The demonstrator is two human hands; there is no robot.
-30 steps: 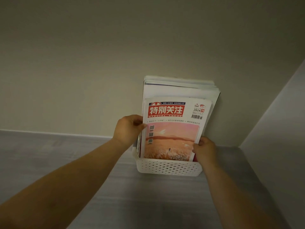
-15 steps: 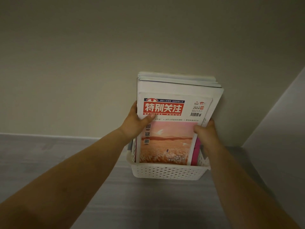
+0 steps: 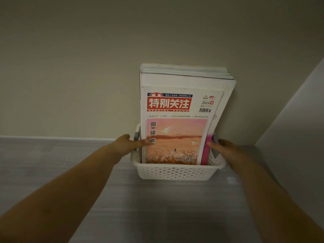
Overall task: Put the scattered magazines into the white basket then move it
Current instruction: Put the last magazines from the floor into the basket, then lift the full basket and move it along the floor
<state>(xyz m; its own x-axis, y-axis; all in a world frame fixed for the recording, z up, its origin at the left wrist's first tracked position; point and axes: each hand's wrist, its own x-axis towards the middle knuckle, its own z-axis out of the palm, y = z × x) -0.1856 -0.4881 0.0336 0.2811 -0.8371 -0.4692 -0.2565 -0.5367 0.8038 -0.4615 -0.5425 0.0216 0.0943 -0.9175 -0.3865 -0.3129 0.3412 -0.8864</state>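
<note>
**Both hands at the sides of the filled basket**

On the left, a grey wood-grain surface (image 3: 52, 155) runs back to a plain beige wall (image 3: 70, 67). A bare forearm reaches over it from the lower left corner. The left hand (image 3: 125, 144) sits at the left end of the white basket (image 3: 175, 172), against its rim. One straight digit lies across the lower left part of the front magazine (image 3: 175, 137), beside the small square codes. The other fingers are hidden behind the hand, so I cannot tell whether it grasps the basket or only touches it.

The perforated basket stands on the surface close to the wall. The magazines (image 3: 185, 79) stand upright inside it, leaning back. The front one has a red title block and a pink-orange field scene. Taller white ones rise behind it. A pink magazine (image 3: 205, 151) shows as a strip just right of the front cover.

The right hand (image 3: 226, 148) is at the right end of the basket. One straight digit points at the pink strip. Its remaining fingers are out of sight, so its grip cannot be told either. A pale side wall (image 3: 298, 120) closes the corner on the right.
</note>
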